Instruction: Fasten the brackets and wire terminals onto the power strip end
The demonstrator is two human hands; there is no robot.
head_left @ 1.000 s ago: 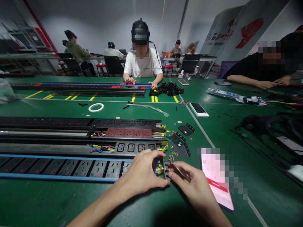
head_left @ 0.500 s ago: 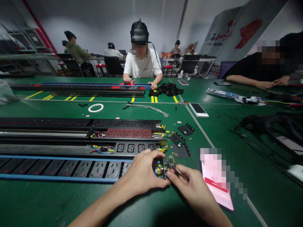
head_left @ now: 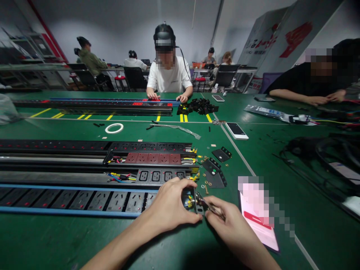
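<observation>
My left hand (head_left: 171, 204) is closed around the right end of a blue-framed power strip (head_left: 112, 202). Its thumb and fingers grip a small dark metal end plate (head_left: 199, 210) there. Yellow terminals and wires (head_left: 189, 201) show inside the strip's end, between thumb and fingers. In my right hand (head_left: 229, 219) is a metal hand tool that looks like pliers (head_left: 211, 208), its tip against the end plate. The palm and fingers partly hide the tool's handles. Just beyond lie a brass-coloured screw (head_left: 206, 189) and several small washers or nuts (head_left: 206, 183).
More power strips (head_left: 153, 158) lie behind, with loose wires at their ends. Black brackets (head_left: 215, 172) rest on the green table, and a pink-screened phone (head_left: 260, 225) is at right. A roll of white tape (head_left: 114, 128) lies farther off. Across the table a person (head_left: 168, 75) handles other strips.
The tool's tip has come down and left onto the end plate. My right thumb has drawn back to the right, away from the plate. My left hand stays in place.
</observation>
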